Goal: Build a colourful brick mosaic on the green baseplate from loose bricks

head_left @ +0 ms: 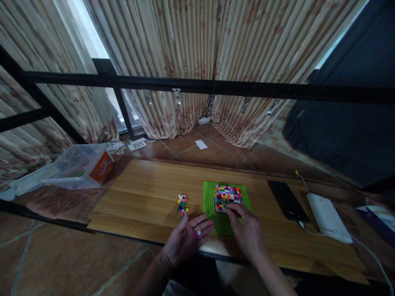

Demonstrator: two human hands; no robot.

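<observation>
My left hand (pixel 188 236) is palm up with its fingers stretched out, just off the front edge of the green baseplate (pixel 210 201). A white toy brick (pixel 198 232) and a magenta toy brick (pixel 196 234) lie on its fingers. My right hand (pixel 245 226) pinches thumb and forefinger at the front of a multicoloured brick block (pixel 226 192) on the baseplate. Between those fingertips is what looks like a small dark green toy brick, mostly hidden. Left of the baseplate lies a loose pile of small coloured bricks (pixel 182 204).
A black phone (pixel 286 200) and a white power bank (pixel 328 218) with cables lie on the right of the wooden table (pixel 148 185). Beyond its left end stands a clear plastic bin (pixel 74 164) with an orange label. A black metal bar (pixel 197 85) crosses behind the table.
</observation>
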